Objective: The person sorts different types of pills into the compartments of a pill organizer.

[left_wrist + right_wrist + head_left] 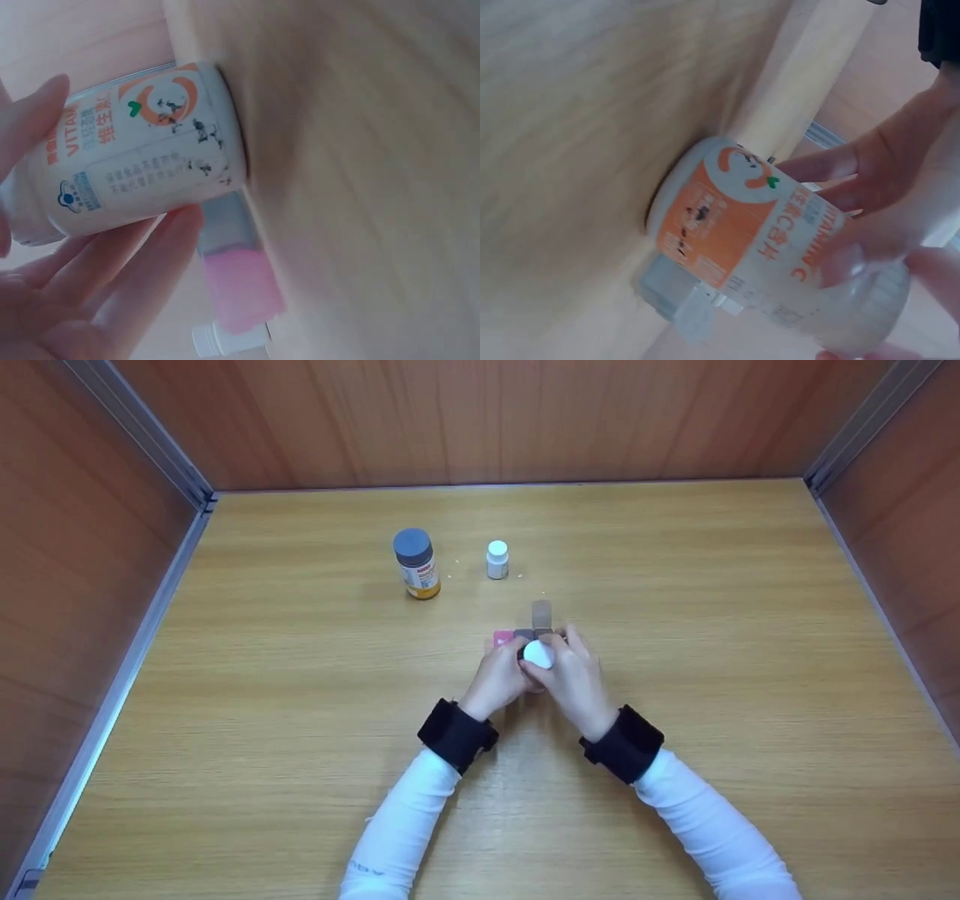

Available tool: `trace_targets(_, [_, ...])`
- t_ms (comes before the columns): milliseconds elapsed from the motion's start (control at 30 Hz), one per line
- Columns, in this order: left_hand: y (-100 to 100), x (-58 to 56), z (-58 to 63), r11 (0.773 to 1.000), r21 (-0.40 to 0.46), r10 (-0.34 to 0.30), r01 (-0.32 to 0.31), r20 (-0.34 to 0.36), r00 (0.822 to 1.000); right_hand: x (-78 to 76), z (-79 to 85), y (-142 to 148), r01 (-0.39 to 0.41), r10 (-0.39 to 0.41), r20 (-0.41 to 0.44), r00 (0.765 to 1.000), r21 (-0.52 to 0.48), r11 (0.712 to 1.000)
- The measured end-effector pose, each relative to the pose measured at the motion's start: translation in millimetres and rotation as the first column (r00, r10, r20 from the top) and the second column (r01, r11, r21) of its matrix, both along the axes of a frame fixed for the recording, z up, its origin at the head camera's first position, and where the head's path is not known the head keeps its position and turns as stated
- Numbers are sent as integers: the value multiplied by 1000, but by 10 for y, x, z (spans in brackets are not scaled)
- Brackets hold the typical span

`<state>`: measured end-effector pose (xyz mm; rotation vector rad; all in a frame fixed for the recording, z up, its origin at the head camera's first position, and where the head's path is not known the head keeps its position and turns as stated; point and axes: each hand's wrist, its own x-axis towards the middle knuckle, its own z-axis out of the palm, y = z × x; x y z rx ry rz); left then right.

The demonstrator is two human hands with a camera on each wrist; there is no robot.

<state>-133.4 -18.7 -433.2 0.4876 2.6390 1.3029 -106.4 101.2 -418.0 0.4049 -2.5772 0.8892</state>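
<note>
A white vitamin C bottle (142,150) with an orange-printed label stands on the table between both hands, its white cap (538,654) upward. From the left side my left hand (496,673) holds it, fingers spread along the body near the cap. My right hand (579,681) grips the opposite side; its thumb (844,262) lies across the label close to the ribbed cap and other fingers reach behind. Just beyond the bottle sits a small pill box with pink (503,637) and grey compartments, partly hidden by the hands. One translucent grey lid (541,613) on it stands raised.
Farther back stand a brown bottle with a dark blue cap (417,564) and a small white bottle (497,560). Several tiny white bits (520,576) lie around them. Wooden panels (480,420) wall the table at the back and sides.
</note>
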Motion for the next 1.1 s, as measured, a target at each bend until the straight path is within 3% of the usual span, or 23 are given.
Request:
trace_targets(433, [10,-18,47,1000,-19,-23,23,-20,1000,44,-24,94,-84,82,-16,996,-119,989])
trace_targets(533, [-4,-24,42,1000,-5,-31,31,-21,999,22,-35,135,-141,143,-2,990,-175,974])
trace_targets(633, [-14,-30,34,999,6,-33,33,-15,999,-17,-36,196,-204,230,68,971,-267,942])
trace_targets(733, [-18,-32,30,999,9,-35,35,-2,999,-66,-27,272,-262,331,159,930,-344,902])
trace_targets(800, [-18,-30,28,999,9,-34,33,14,999,-97,-15,325,-305,404,220,888,-377,875])
trace_targets(1000, [-17,-25,18,999,20,-30,30,36,999,-172,10,443,-439,613,359,704,-459,772])
trace_targets(1033, [-16,-24,16,999,19,-27,27,36,999,-169,10,447,-446,626,367,687,-468,763])
trace_targets(1067, [-14,-24,15,1000,16,-24,24,38,999,-158,11,442,-447,625,366,689,-465,764])
trace_targets(1100, [-12,-23,14,1000,10,-21,20,41,999,-142,8,428,-433,605,362,709,-454,779])
